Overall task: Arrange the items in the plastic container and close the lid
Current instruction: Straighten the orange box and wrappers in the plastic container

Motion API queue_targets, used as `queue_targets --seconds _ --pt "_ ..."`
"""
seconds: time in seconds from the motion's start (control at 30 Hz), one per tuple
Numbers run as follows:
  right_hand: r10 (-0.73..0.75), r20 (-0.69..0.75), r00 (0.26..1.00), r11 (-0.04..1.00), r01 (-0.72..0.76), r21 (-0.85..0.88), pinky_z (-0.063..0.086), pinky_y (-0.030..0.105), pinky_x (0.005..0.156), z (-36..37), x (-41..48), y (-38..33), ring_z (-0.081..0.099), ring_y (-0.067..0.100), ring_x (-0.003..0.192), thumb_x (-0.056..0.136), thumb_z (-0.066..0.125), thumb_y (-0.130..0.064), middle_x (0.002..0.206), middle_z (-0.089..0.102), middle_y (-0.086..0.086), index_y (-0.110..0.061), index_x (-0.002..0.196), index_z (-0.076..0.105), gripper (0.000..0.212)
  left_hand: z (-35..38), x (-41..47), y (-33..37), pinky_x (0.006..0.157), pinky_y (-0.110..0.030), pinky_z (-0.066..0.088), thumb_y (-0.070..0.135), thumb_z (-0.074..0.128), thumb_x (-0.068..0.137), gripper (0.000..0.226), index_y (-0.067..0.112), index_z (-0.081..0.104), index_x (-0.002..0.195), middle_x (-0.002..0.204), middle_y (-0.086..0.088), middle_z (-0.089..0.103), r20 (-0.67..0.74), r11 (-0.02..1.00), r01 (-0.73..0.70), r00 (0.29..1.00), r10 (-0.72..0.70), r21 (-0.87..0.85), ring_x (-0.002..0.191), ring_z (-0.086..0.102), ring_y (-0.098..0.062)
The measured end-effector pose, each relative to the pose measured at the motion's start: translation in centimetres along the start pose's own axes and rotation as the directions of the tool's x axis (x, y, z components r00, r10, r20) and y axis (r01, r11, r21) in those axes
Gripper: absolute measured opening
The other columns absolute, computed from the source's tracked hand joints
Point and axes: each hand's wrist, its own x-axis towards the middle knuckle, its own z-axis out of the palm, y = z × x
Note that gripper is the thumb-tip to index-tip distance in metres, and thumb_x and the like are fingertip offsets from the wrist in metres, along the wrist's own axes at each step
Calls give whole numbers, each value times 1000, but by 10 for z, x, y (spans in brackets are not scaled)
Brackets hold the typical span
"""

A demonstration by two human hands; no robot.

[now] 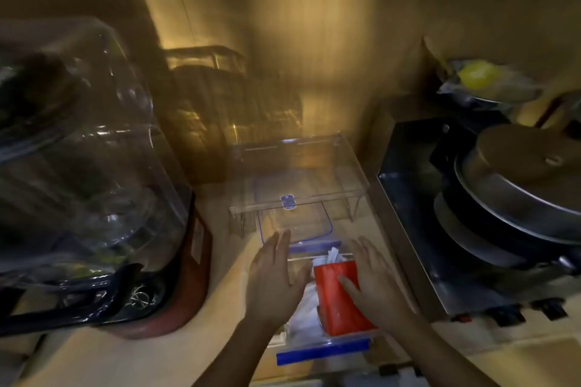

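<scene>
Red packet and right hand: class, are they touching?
Touching. The head view shows the right hand lying flat on the red packet, fingers overlapping its face with no gap visible.

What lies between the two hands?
In the head view, the red rectangular packet stands in the clear plastic container, between left hand and right hand.
</scene>
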Motion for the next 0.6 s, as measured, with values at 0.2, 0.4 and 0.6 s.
queue_targets --seconds 0.2,0.4,0.6 --pt "197 127 972 917 -228 326 44 46 102 9 -1 0 47 26 125 91 55 -27 144 40 10 -19 145 13 69 37 -12 6 86 -13 39 57 49 85 59 32 33 136 133 12 46 259 934 167 962 -84 -315 116 45 -1" --pt "296 182 938 804 -348 482 46 42 98 14 3 2 53 27 117 86 63 -28 135 48 10 -21 139 25 66 47 -14 23 97 -45 50 47 56 86 46 28 42 126 128 -3 56 393 777 339 910 -130 -529 113 56 -20" --pt "285 171 943 561 -309 768 52 25 55 4 18 -7 60 15 84 81 70 -15 104 55 0 -36 120 30 59 21 -2 25 71 -28 55 34 56 89 37 27 41 122 112 3 54 285 580 335 942 -180 -743 95 61 -16"
